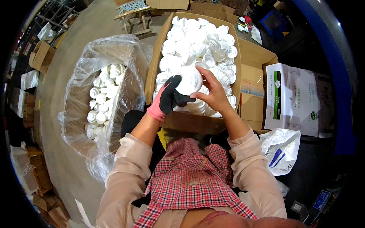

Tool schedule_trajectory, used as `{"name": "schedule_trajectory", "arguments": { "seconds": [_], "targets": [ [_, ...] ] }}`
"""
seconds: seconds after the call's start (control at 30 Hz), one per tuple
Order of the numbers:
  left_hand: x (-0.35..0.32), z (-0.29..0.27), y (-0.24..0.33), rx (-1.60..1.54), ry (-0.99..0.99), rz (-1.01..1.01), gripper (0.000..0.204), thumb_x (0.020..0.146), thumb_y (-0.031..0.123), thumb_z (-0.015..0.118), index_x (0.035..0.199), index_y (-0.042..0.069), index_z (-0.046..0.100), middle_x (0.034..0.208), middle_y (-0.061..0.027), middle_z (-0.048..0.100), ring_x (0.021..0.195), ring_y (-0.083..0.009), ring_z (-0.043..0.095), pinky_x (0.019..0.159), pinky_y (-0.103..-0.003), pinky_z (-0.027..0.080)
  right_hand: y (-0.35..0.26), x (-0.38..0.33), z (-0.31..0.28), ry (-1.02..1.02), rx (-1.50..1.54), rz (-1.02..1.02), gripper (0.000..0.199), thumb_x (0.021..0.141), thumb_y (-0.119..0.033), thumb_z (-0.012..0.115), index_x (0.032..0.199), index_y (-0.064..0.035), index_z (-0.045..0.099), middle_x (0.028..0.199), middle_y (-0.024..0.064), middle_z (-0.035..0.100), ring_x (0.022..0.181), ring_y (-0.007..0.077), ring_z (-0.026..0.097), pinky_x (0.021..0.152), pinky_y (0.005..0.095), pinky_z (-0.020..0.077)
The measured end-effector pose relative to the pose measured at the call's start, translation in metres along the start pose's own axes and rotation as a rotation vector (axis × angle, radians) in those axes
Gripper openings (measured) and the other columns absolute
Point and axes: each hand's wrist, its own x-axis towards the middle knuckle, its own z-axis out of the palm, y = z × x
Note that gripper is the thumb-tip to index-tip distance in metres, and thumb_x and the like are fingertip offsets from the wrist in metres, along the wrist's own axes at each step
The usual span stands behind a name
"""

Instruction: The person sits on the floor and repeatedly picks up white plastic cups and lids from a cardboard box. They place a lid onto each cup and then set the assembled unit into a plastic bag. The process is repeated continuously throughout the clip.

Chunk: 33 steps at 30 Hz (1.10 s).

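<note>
Over the near part of a large cardboard box (pixel 151 81), a white round plastic piece with ringed ridges (pixel 189 80) is held between my two hands. My left hand (pixel 166 99), in a black and pink glove, grips its left edge. My bare right hand (pixel 215 93) has its fingers and thumb curved around the right edge. Under and beyond it, the box is heaped with similar white ridged pieces (pixel 197 36). To the left, a box lined with clear plastic film (pixel 78 110) contains several white rounded, ridged parts (pixel 101 98).
An open cardboard flap (pixel 253 81) and a printed white carton panel (pixel 298 98) adjoin the box on the right. Below them lies a white plastic bag (pixel 281 150). A small stand (pixel 133 17) is at the far left of the box. Cartons (pixel 42 57) line the left side.
</note>
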Motion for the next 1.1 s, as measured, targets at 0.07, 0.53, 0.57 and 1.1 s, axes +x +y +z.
{"name": "schedule_trajectory", "arguments": {
  "seconds": [0.07,0.53,0.57,1.1],
  "targets": [
    [-0.001,0.001,0.0,0.016,0.021,0.018,0.055,0.097,0.038,0.052,0.138,0.002,0.042,0.122,-0.015,0.06,0.104,-0.0303,0.064,0.082,-0.043,0.057,0.002,-0.001,0.0,-0.008,-0.027,-0.08,0.095,0.065,-0.024,0.088,0.144,-0.0074,0.038,0.146,0.0107,0.038,0.133,0.0241,0.041,0.103,0.0378,0.0436],
    [-0.03,0.023,0.011,0.326,0.003,0.02,0.061,0.086,0.021,0.061,0.139,-0.002,0.043,0.13,-0.0102,0.056,0.116,-0.019,0.056,0.1,-0.032,0.043,-0.013,-0.025,-0.003,-0.13,-0.227,-0.255,0.092,0.059,-0.038,0.087,0.136,-0.0061,0.048,0.133,0.0124,0.05,0.122,0.0281,0.051,0.098,0.0355,0.0439],
    [-0.029,0.019,0.01,0.318,-0.011,0.036,0.059,0.087,0.022,0.06,0.139,-0.002,0.043,0.129,-0.0104,0.057,0.115,-0.0195,0.056,0.1,-0.032,0.044,-0.013,-0.025,-0.001,-0.12,-0.229,-0.253,0.091,0.059,-0.037,0.088,0.135,-0.0061,0.048,0.133,0.012,0.051,0.121,0.0273,0.051,0.098,0.0352,0.0437],
    [-0.059,-0.058,0.062,-0.492,0.27,0.656,0.067,0.097,0.053,0.042,0.138,0.0,0.041,0.138,-0.0242,0.047,0.13,-0.0419,0.041,0.114,-0.059,0.024,0.095,0.017,0.052,-0.098,-0.661,-0.067,0.046,0.074,-0.033,0.078,0.107,-0.0038,0.065,0.117,0.017,0.059,0.11,0.0362,0.051,0.095,0.0452,0.0424]
  ]
}}
